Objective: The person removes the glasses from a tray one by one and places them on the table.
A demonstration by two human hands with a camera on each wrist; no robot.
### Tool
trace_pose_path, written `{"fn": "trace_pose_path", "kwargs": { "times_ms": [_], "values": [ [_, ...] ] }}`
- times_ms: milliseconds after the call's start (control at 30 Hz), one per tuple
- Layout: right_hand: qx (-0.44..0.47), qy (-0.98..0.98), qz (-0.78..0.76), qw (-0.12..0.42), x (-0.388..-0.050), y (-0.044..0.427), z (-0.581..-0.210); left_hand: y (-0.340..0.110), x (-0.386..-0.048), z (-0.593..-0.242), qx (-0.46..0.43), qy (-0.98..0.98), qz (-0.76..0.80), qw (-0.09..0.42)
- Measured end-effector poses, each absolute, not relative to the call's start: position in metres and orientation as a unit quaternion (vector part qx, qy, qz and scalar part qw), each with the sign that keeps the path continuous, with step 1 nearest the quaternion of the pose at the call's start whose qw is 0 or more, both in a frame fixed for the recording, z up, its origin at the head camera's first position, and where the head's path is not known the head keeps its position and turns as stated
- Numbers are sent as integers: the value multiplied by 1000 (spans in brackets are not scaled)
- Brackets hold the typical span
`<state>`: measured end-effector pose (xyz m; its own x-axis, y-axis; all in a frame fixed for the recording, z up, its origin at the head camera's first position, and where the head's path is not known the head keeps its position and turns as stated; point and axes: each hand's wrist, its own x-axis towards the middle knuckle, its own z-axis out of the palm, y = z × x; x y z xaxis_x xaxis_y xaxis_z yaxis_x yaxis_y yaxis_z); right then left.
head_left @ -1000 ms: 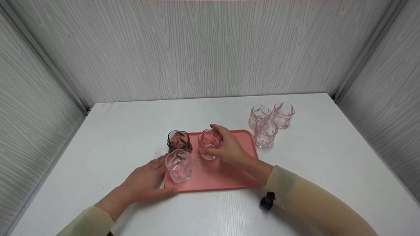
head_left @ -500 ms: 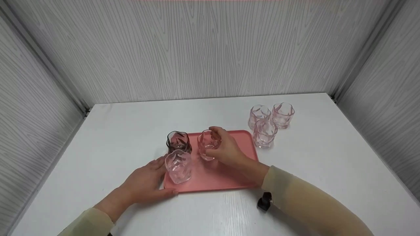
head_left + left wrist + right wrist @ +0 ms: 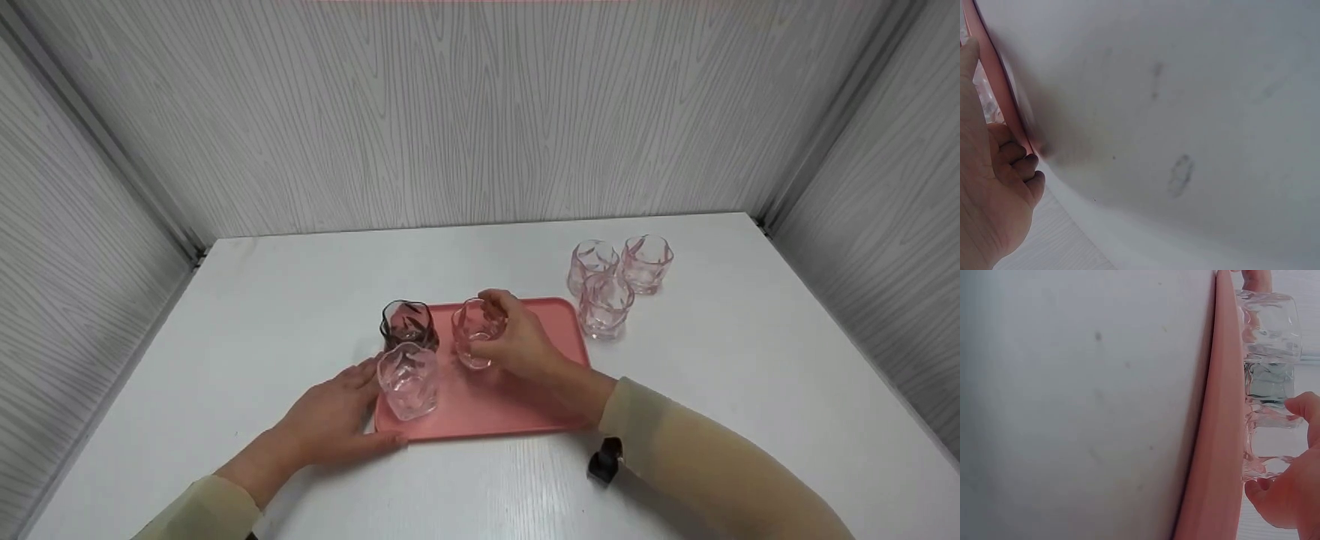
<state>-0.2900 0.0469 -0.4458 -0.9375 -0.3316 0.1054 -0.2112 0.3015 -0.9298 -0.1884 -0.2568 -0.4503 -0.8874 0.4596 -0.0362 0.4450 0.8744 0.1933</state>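
Note:
My right hand (image 3: 521, 341) grips a clear glass tumbler (image 3: 466, 330) between thumb and fingers, over the back middle of a pink tray (image 3: 487, 420). In the right wrist view the held tumbler (image 3: 1275, 439) stands upright at the same level as its neighbours. At the tray's front-left corner my left hand (image 3: 330, 416) holds the tray, thumb at the front edge and fingers along the left side. The left wrist view has those fingers (image 3: 1019, 163) bent by the tray wall. Close to them stands another clear tumbler (image 3: 409, 390), with a dark smoky tumbler (image 3: 405, 326) just behind it.
Three pinkish clear tumblers (image 3: 606, 307) stand grouped on the white table (image 3: 750, 390) beyond the tray's back-right corner. The nearest is close against the tray's edge. Grey wood-grain panels (image 3: 480, 120) enclose the table at the back and both sides.
My right forearm has shifted very slightly left since the first frame. Both hands keep their holds, and the tumblers and tray stay in place.

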Motion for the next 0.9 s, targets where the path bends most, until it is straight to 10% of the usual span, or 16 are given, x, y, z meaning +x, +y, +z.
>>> {"fn": "trace_pose_path", "kwargs": {
  "times_ms": [900],
  "values": [
    [-230, 787, -571, 41, -268, 110, -366, -258, -188, -450, 247, 963, 107, 17]
  ]
}}
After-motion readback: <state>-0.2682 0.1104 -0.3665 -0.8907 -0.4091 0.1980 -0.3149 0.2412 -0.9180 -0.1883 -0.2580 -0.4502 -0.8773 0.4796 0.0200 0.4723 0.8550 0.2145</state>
